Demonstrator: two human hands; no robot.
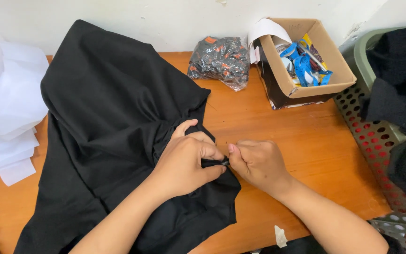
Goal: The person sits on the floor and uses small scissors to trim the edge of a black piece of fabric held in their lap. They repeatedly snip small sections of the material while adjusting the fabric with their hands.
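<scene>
A black garment (104,117) lies spread over the left half of an orange wooden table (306,155). My left hand (186,162) rests on its right edge and pinches a small fold of the black cloth. My right hand (257,162) sits close beside it on the table, fingers curled, pinching the same bit of cloth where the two hands meet. What lies between the fingertips is too small to make out.
A cardboard box (327,70) with blue packets stands at the back right. Next to it lies a clear bag of dark small items (219,59). White paper sheets (5,108) pile at the left. A perforated basket (377,136) holds dark cloth at the right.
</scene>
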